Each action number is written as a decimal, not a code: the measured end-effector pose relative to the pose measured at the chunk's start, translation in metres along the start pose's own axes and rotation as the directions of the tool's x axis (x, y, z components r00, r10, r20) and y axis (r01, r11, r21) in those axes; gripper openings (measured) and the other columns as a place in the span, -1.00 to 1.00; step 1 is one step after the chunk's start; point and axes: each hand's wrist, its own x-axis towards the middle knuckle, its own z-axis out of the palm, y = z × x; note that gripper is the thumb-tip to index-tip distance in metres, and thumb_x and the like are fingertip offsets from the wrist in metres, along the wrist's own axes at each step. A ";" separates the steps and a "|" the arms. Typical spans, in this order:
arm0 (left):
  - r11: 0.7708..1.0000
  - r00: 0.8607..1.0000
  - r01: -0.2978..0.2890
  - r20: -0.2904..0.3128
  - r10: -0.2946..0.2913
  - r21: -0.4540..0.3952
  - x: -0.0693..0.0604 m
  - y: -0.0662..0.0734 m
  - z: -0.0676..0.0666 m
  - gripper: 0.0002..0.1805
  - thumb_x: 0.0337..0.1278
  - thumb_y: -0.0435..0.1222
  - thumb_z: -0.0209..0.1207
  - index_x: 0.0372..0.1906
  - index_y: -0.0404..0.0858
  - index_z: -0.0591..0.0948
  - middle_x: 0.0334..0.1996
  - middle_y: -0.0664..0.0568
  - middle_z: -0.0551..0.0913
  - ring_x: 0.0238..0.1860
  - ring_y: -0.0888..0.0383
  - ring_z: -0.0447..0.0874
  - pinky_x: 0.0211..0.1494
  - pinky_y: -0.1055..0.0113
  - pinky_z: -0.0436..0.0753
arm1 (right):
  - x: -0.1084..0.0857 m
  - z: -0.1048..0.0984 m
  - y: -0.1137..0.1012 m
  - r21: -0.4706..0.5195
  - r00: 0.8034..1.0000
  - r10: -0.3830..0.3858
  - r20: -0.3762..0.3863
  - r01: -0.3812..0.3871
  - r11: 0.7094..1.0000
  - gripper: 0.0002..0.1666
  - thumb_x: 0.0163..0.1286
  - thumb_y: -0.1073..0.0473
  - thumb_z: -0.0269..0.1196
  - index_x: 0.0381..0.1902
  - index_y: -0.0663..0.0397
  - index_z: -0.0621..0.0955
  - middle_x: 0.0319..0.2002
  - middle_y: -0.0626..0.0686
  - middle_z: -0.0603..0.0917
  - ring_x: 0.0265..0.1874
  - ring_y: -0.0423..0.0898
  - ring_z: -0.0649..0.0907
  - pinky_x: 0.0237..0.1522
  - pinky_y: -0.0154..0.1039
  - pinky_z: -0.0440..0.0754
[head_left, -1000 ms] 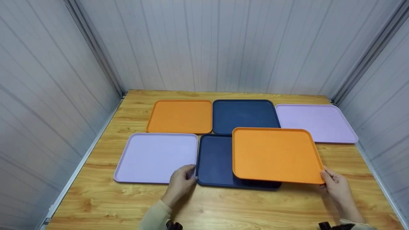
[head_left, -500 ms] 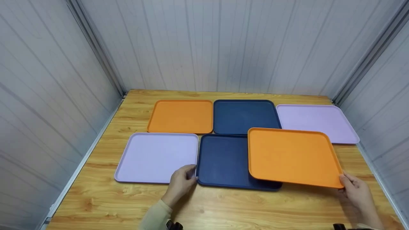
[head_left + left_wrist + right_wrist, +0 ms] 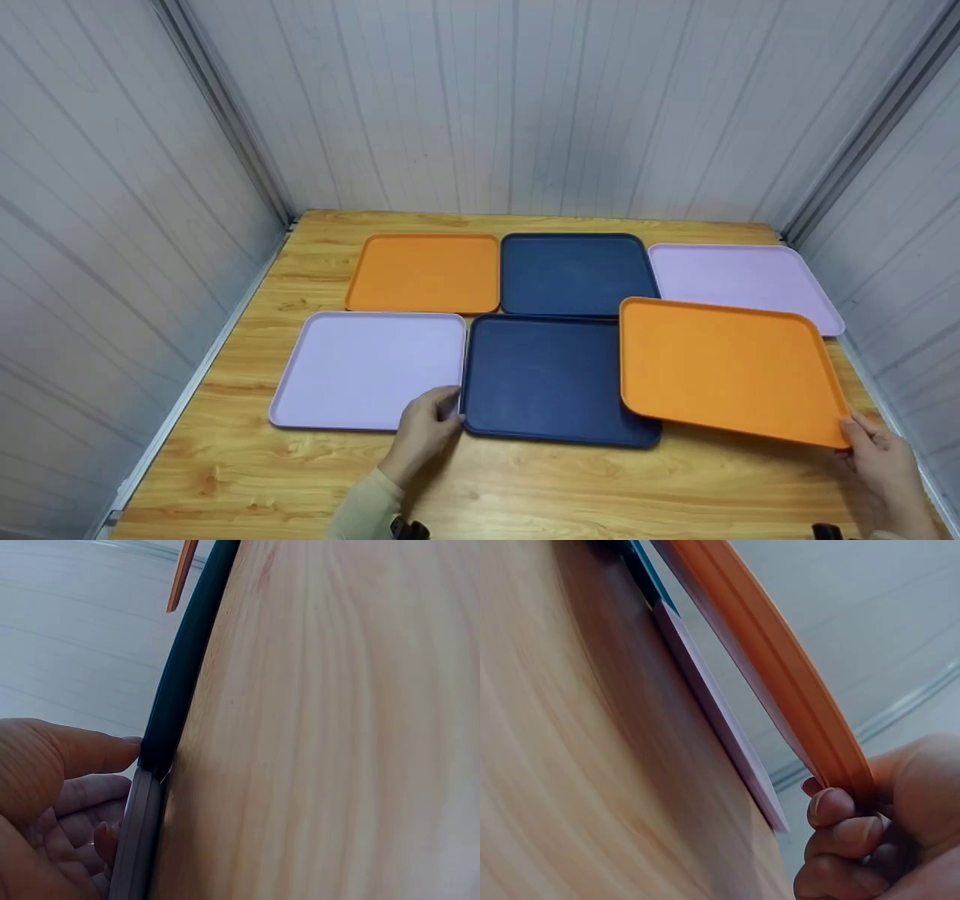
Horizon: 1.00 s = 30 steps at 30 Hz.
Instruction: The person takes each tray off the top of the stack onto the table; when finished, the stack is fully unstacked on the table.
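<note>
My right hand [image 3: 885, 461] grips the near right corner of an orange tray [image 3: 731, 371]. In the right wrist view the fingers [image 3: 840, 832] curl under the tray's rim, and a gap separates it from the table. The raised tray overlaps the right edge of a navy tray [image 3: 547, 375] in the head view. My left hand [image 3: 424, 431] rests at the near right corner of a lilac tray [image 3: 367, 367], where it meets the navy tray. Its thumb touches the navy tray's corner in the left wrist view, with the other fingers over the lilac tray.
A back row holds another orange tray [image 3: 424, 274], another navy tray [image 3: 577, 271] and another lilac tray [image 3: 727, 274], partly covered in view by the held one. Pale panel walls [image 3: 480, 105] enclose the wooden table [image 3: 525, 495] on three sides.
My right hand has carried the orange tray to the right, uncovering more of the near navy tray. The orange tray now slants more. My left hand has stayed in place.
</note>
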 end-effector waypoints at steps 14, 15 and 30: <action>1.000 1.000 -0.002 0.002 0.002 0.017 0.000 0.000 -0.001 -0.56 -0.02 -0.41 0.38 0.06 -0.39 0.63 -0.07 -0.16 0.70 -0.08 -0.04 0.63 0.04 0.03 0.59 | 0.011 -0.019 0.012 -0.063 0.980 0.161 -0.116 -0.169 0.984 -0.22 0.55 -0.13 -0.18 0.50 0.24 -0.02 -0.31 -0.26 0.47 -0.60 -0.21 0.45 -0.55 -0.32 0.47; 1.000 1.000 0.001 0.004 -0.001 0.017 0.000 0.000 -0.001 -0.56 -0.02 -0.41 0.38 0.06 -0.39 0.64 -0.08 -0.15 0.70 -0.11 -0.01 0.63 0.02 0.05 0.60 | 0.011 -0.020 0.013 -0.059 0.980 0.162 -0.119 -0.170 0.984 -0.23 0.56 -0.11 -0.19 0.50 0.25 -0.02 -0.35 -0.33 0.42 -0.63 -0.20 0.43 -0.56 -0.32 0.46; 1.000 1.000 -0.007 0.000 0.007 0.018 0.000 -0.001 0.000 -0.57 -0.04 -0.41 0.39 0.03 -0.39 0.64 -0.09 -0.15 0.70 -0.08 -0.04 0.63 0.05 0.00 0.58 | 0.026 -0.025 0.025 0.287 0.904 0.414 -0.106 -0.371 0.883 -0.31 0.55 -0.13 -0.12 0.51 -0.21 -0.06 0.52 0.00 -0.06 -0.64 -0.17 0.27 -0.58 -0.26 0.29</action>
